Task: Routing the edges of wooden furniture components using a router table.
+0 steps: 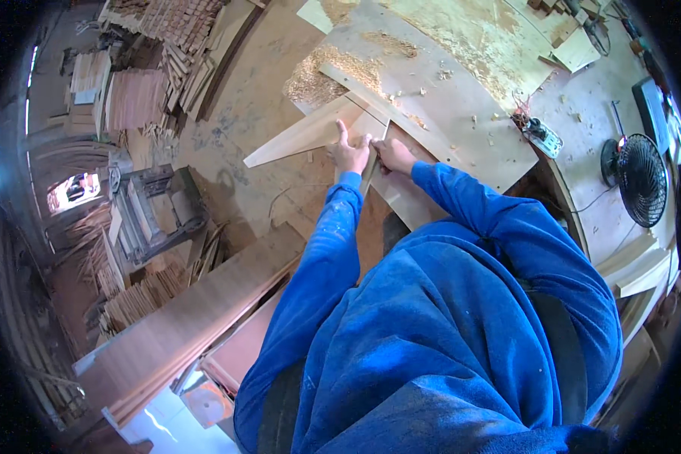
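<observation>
A pale tapered wooden board (303, 140) lies at the near edge of the worktable, its narrow end sticking out to the left. A thin dark line crosses its wide end beside a long wooden strip (416, 130) laid at a slant. My left hand (350, 157) grips the near side of the board, thumb raised and another finger stretched toward the right hand. Just to its right, my right hand (396, 156) is closed in a pinch at the board's corner. A thin slanting thing shows by its fingertips, too small to name.
Wood shavings (333, 69) are scattered on the worktable (499, 140). A black fan (642, 180) and a translucent power tool (543, 138) stand at the right. To the left are a machine (155, 208), stacked boards (136, 98) and a long plank (197, 303).
</observation>
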Demonstrator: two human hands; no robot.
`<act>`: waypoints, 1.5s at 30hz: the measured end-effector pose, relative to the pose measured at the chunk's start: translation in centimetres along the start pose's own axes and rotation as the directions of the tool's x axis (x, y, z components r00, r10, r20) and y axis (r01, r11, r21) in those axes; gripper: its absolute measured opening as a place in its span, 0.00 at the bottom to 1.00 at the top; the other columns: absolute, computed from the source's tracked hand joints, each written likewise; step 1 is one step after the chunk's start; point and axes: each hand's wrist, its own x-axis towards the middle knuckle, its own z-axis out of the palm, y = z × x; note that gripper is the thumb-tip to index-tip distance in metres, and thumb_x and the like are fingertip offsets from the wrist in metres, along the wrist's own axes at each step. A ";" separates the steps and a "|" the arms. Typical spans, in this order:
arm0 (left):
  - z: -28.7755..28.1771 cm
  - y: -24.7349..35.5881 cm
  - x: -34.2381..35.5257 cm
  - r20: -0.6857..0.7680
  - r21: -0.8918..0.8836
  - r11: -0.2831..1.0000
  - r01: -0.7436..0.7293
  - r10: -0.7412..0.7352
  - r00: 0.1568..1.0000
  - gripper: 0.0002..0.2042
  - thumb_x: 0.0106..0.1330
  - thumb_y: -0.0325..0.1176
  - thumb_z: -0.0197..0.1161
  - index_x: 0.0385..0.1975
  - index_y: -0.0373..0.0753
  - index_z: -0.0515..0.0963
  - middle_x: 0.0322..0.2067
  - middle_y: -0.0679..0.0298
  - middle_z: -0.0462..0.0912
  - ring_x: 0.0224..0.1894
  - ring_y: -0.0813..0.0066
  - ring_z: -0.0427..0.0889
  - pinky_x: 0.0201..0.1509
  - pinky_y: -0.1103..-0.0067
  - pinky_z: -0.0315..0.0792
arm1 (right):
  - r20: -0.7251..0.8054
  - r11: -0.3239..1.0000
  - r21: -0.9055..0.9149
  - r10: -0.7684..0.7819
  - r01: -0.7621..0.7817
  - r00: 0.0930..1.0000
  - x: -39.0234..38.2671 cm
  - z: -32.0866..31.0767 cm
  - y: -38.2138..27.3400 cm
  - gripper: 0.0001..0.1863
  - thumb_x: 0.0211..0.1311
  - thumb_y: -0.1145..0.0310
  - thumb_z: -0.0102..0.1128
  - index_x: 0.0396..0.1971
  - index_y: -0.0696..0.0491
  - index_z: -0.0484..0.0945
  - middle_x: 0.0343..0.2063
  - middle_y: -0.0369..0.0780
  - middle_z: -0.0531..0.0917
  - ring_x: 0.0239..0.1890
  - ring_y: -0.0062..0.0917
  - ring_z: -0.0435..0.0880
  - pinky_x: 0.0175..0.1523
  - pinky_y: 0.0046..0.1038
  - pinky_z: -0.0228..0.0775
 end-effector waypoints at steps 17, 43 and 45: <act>-1.0 1.1 0.6 0.014 -0.072 0.997 -0.004 0.005 1.000 0.51 0.60 0.50 0.73 0.80 0.47 0.50 0.62 0.36 0.76 0.65 0.40 0.75 0.70 0.61 0.68 | 0.017 0.980 -0.176 -0.094 0.096 0.995 1.1 0.1 -0.4 0.13 0.70 0.68 0.50 0.45 0.54 0.83 0.30 0.52 0.87 0.34 0.46 0.90 0.41 0.46 0.81; -1.7 -2.0 3.9 0.008 -0.054 0.997 -0.049 0.050 0.999 0.53 0.59 0.57 0.73 0.81 0.54 0.46 0.64 0.36 0.74 0.67 0.38 0.73 0.72 0.58 0.65 | -0.050 0.950 -0.266 -0.184 0.164 0.982 3.8 2.2 -0.4 0.16 0.76 0.65 0.46 0.44 0.57 0.82 0.22 0.46 0.85 0.24 0.33 0.89 0.33 0.39 0.81; -1.9 -2.4 3.6 -0.024 -0.109 0.991 -0.073 0.071 0.997 0.53 0.59 0.58 0.72 0.81 0.55 0.46 0.64 0.35 0.73 0.66 0.37 0.73 0.72 0.58 0.66 | -0.032 0.949 -0.261 -0.190 0.175 0.981 3.6 2.2 -0.8 0.17 0.78 0.64 0.45 0.44 0.57 0.82 0.22 0.46 0.85 0.25 0.34 0.89 0.34 0.40 0.81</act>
